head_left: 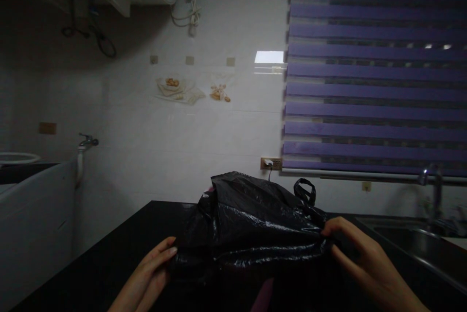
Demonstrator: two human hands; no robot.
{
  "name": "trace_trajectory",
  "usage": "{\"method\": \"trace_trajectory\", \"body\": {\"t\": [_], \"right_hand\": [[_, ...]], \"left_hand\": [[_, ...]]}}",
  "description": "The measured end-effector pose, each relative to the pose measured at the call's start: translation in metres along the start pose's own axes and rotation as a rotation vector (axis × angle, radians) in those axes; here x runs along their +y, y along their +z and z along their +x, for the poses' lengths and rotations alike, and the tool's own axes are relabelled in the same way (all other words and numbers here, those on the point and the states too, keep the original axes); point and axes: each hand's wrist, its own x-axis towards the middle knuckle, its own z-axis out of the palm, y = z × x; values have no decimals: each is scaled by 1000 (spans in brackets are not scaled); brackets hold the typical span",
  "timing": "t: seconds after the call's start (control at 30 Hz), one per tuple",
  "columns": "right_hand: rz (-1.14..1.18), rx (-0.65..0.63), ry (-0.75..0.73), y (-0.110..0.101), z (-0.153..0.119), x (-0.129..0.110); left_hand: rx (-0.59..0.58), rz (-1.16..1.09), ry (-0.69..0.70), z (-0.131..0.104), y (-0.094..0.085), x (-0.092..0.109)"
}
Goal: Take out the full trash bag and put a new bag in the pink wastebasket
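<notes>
A shiny black plastic bag (255,224) is spread between my two hands above a dark countertop. At its left edge, my left hand (155,266) is closed, pinching the plastic between thumb and fingers. My right hand (359,253) grips the gathered right side of the bag with its fingertips. A looped handle (305,191) of the bag sticks up near the right end. Something purple or pink (263,296) shows below the bag, too dark to name. What the bag contains, if anything, is hidden.
The dark countertop (160,219) runs to a tiled wall. To the right are a metal sink (412,244) and a faucet (436,190) below a purple striped blind (375,78). A plugged wall socket (270,164) is behind the bag. A white appliance (40,224) stands left.
</notes>
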Motion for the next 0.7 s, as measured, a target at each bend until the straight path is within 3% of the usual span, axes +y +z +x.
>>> {"method": "trace_trajectory", "body": {"t": [0.7], "right_hand": [[-31,27,-15,-2,-2,5]], "left_hand": [[-65,32,1,0,-3,3]]}}
